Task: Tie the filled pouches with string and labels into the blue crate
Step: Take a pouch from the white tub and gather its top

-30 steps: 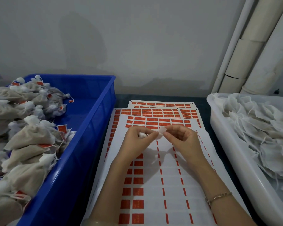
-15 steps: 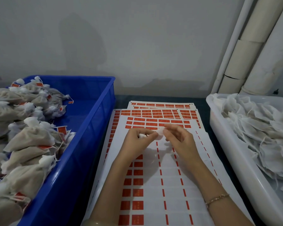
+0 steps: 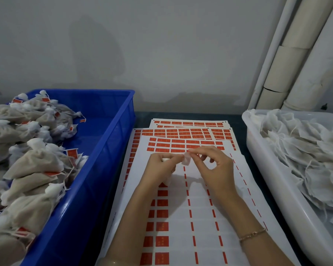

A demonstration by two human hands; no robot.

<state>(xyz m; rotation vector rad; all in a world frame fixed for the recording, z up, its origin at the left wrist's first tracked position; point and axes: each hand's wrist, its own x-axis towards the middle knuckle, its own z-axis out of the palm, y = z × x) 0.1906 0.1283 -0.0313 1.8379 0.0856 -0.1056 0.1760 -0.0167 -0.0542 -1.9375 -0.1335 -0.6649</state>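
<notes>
Both my hands meet over the red label sheets in the middle of the table. My left hand is curled round a small white pouch, whose gathered top sticks out between the two hands. My right hand pinches that white top with thumb and forefinger. Most of the pouch is hidden inside my left hand. The blue crate stands at the left, heaped with tied beige pouches bearing red labels.
A white tub at the right holds several empty white pouches. More label sheets are fanned out behind my hands. White pipes run up the wall at the back right.
My hands have stayed in place over the sheets. The fingers of my right hand have shifted slightly on the pouch top, and its thumb and forefinger now pinch it closer to my left hand.
</notes>
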